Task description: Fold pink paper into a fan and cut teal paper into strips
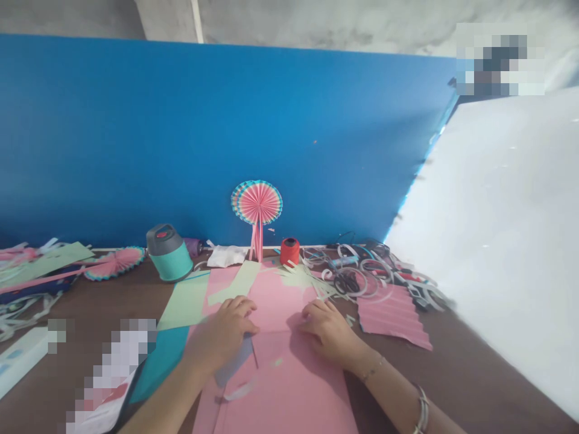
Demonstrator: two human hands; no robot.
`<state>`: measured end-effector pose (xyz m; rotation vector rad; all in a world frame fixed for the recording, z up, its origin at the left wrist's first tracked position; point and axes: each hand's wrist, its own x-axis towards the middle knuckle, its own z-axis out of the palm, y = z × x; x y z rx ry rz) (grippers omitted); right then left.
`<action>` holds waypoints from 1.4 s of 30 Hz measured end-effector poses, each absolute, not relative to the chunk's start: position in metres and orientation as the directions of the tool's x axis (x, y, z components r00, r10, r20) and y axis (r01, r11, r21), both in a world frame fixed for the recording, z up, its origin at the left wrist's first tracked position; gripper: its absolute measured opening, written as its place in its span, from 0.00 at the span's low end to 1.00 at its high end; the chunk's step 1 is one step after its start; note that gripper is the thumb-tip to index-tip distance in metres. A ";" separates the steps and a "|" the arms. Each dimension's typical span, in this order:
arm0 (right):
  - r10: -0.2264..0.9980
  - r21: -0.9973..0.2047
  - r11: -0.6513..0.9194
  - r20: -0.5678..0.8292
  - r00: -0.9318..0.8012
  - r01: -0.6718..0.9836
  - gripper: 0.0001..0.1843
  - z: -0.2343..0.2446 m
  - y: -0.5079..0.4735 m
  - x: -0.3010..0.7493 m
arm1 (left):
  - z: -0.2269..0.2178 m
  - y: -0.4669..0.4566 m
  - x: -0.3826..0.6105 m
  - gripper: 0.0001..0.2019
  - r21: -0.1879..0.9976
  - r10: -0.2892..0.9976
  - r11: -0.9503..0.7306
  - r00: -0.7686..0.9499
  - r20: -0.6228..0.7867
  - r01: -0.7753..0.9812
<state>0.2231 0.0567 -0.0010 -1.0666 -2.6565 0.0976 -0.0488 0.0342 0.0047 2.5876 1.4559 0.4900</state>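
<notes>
Pink paper (284,386) covers the middle of the table, with a crease or edge running across it between my hands. My left hand (228,331) rests at the paper's left side, fingers bent and thumb apart from them. Opposite it, my right hand (328,334) lies over the right side of the paper, its fingers loosely curved and spread. Neither hand visibly grips anything. A grey flat piece (235,361) and a curled white strip (241,390) lie by my left wrist. Pale green paper (185,301) and a teal sheet (163,364) are further left.
A round pleated paper fan (257,203) stands against the blue partition (271,108); another fan (115,264) lies left. Behind the paper are a teal-and-grey device (168,253) and a red thread spool (290,251). Tangled cables (362,277) and pleated pink paper (393,313) lie right.
</notes>
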 end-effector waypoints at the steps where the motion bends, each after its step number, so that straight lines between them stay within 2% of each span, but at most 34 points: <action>1: 0.685 -0.163 0.727 0.233 -0.690 0.667 0.13 0.000 0.056 0.223 | 0.002 0.037 -0.051 0.25 0.300 0.854 -0.519 0.474 0.215 0.800; 3: 0.675 -0.145 0.735 0.247 -0.695 0.662 0.13 -0.001 0.055 0.222 | -0.003 0.041 -0.053 0.26 0.386 0.870 -0.493 0.430 0.242 0.779; 6: 0.655 -0.121 0.747 0.300 -0.693 0.654 0.15 -0.004 0.055 0.223 | -0.005 0.043 -0.050 0.23 0.532 0.884 -0.450 0.273 0.380 0.717; 9: 0.664 -0.185 0.737 0.379 -0.645 0.650 0.16 -0.007 0.056 0.224 | -0.002 0.040 -0.045 0.16 0.661 0.896 -0.372 0.066 0.439 0.652; 11: 0.681 -0.264 0.722 0.438 -0.587 0.640 0.13 -0.007 0.058 0.224 | 0.000 0.037 -0.041 0.12 0.740 0.936 -0.287 0.013 0.352 0.608; 14: 0.665 -0.346 0.730 0.559 -0.495 0.590 0.10 -0.005 0.058 0.221 | 0.002 0.031 -0.030 0.10 0.875 0.987 -0.160 0.050 0.154 0.456; 17: 0.602 -0.335 0.779 0.632 -0.487 0.530 0.10 -0.003 0.052 0.216 | 0.005 0.027 -0.013 0.14 0.978 0.993 -0.019 0.119 -0.006 0.207; 19: 0.555 -0.276 0.812 0.638 -0.534 0.514 0.12 0.000 0.047 0.211 | 0.007 0.025 -0.002 0.16 0.996 0.986 -0.032 0.166 0.018 0.083; 20: 0.535 -0.242 0.823 0.634 -0.559 0.514 0.12 0.001 0.044 0.209 | 0.008 0.024 0.001 0.15 0.998 0.992 -0.026 0.127 0.018 0.061; 23: 0.495 -0.163 0.843 0.609 -0.620 0.513 0.13 0.004 0.039 0.205 | 0.007 0.022 0.006 0.13 0.992 0.999 -0.047 0.009 0.046 0.119; 27: 0.466 -0.108 0.860 0.566 -0.680 0.499 0.16 0.007 0.038 0.205 | 0.002 0.023 -0.001 0.14 0.933 0.973 -0.132 -0.133 0.186 0.336; 29: 0.454 -0.084 0.859 0.580 -0.676 0.505 0.16 0.007 0.038 0.207 | 0.000 0.024 -0.008 0.12 0.844 0.914 -0.208 -0.209 0.348 0.495; 30: 0.442 -0.067 0.857 0.606 -0.661 0.511 0.17 0.006 0.037 0.209 | 0.000 0.025 -0.011 0.11 0.771 0.866 -0.266 -0.207 0.454 0.579; 32: 0.397 -0.020 0.850 0.681 -0.616 0.526 0.18 0.005 0.034 0.214 | 0.001 0.026 -0.017 0.10 0.552 0.729 -0.423 -0.092 0.679 0.718; 34: 0.340 0.038 0.834 0.751 -0.566 0.551 0.20 0.003 0.031 0.217 | 0.003 0.026 -0.020 0.11 0.332 0.641 -0.464 0.052 0.766 0.821; 36: 0.310 0.082 0.806 0.786 -0.535 0.587 0.21 0.000 0.029 0.217 | 0.004 0.023 -0.019 0.15 0.166 0.629 -0.477 0.203 0.751 0.863; 38: 0.339 0.095 0.777 0.769 -0.541 0.622 0.21 -0.001 0.030 0.214 | 0.005 0.020 -0.014 0.17 0.073 0.653 -0.517 0.338 0.677 0.853; 42: 0.500 0.020 0.755 0.629 -0.596 0.655 0.10 -0.006 0.039 0.208 | 0.005 0.015 -0.003 0.18 0.065 0.721 -0.590 0.489 0.490 0.805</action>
